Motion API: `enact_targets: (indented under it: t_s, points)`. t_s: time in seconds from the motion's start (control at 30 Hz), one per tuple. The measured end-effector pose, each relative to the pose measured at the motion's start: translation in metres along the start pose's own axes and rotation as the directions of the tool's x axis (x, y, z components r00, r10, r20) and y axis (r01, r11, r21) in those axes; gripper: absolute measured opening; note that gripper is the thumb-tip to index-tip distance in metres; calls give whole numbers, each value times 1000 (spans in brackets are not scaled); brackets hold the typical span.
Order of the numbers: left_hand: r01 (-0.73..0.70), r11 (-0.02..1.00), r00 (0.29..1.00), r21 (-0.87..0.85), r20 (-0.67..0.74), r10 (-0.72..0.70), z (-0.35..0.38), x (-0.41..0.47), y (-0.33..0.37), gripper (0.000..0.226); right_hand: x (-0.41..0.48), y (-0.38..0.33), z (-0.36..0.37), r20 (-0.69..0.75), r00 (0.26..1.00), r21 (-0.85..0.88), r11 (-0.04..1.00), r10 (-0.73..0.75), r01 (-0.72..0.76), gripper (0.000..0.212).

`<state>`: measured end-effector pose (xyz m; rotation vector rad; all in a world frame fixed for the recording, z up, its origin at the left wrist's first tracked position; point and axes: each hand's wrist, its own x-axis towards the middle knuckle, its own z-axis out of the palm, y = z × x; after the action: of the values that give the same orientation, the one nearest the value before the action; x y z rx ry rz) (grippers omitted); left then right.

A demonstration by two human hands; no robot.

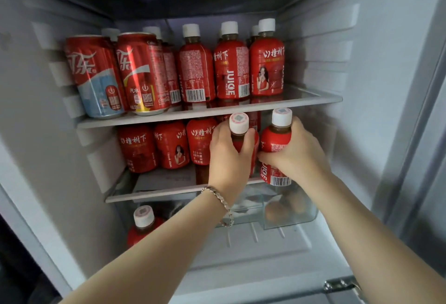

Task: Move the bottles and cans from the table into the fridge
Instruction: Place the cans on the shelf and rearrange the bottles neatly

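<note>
Inside the open fridge point(313, 50), two red cola cans point(142, 72) are stood at the left end of the upper shelf point(217, 113). A pale blue band is carried by the left can and a yellow patch by the right one. Chinese characters and a small "Coca-Cola" script are printed on them. The rest of that shelf, out to its right end, is taken up by the upper row of bottles point(231, 67), red-labelled and white-capped. "JUICE" is read vertically on one beside a barcode, and a woman in red is pictured on another.

On the lower shelf point(154, 195), the lower row of bottles point(137, 146) is set at the left and middle, marked with the same white Chinese characters.

Toward the right of this shelf's front edge, one bottle point(239, 125) is gripped by the left hand point(229, 156). The fingers and thumb are wrapped round its shoulder just under the cap, and the back of the hand is turned to the camera. A chain bracelet point(217, 194) is worn on that wrist.

Just beside it, a second bottle point(275, 139) is gripped round its middle by the right hand point(299, 154), which comes in from the right. Its base is seen just in front of the shelf's front edge, and "JUICE" and a barcode are shown low on its label.

Both forearms are stretched up from the bottom edge.

Below the lower shelf, a lone bottle point(143, 219) is seen at the left and a clear drawer point(301, 216) at the right.
</note>
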<state>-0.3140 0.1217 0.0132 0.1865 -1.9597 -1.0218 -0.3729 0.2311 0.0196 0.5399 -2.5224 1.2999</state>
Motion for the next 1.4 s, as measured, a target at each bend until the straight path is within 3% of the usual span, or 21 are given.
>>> enact_targets:
  t_s: [0.23, 0.37, 0.6, 0.7, 0.8, 0.87, 0.93, 1.0, 1.1, 1.4]
  points:
    - [-13, 996, 997, 83, 75, 7, 2, 8, -7, 33, 16, 1, -4, 87, 996, -22, 1000, 9, -7, 66]
    - [10, 1000, 1000, 5, 14, -10, -5, 6, -11, 22, 24, 0, 0, 113, 994, -39, 999, -12, 16, 67]
    - [322, 933, 941, -163, -48, -334, -17, 28, -14, 9, 40, 3, 14, 88, 996, -19, 999, -29, 31, 74]
    - [337, 941, 941, -36, 41, -336, -10, 44, -9, 15, 52, 4, 19, 102, 994, -25, 999, -36, 39, 75]
    - [333, 940, 941, 75, 33, -336, 3, 54, -9, 21, 64, 4, 21, 158, 984, -34, 995, -84, 90, 68]
    - [296, 943, 955, 152, -10, -298, 13, 54, -10, 23, 70, 5, 22, 190, 975, -42, 991, -116, 126, 64]
    - [186, 950, 982, 250, -41, -182, 21, 47, -13, 38, 76, 7, 24, 211, 970, -40, 990, -124, 135, 60]
    - [71, 936, 997, 344, -17, -69, 25, 38, -18, 64, 81, 10, 27, 208, 969, -27, 989, -137, 146, 51]
    - [-81, 857, 996, 509, 68, 54, 27, 29, -30, 84, 86, 13, 30, 198, 969, -16, 988, -144, 150, 34]
    - [-268, 690, 963, 673, 167, 211, 28, 24, -38, 77, 94, 14, 33, 216, 969, 15, 993, -120, 119, 47]
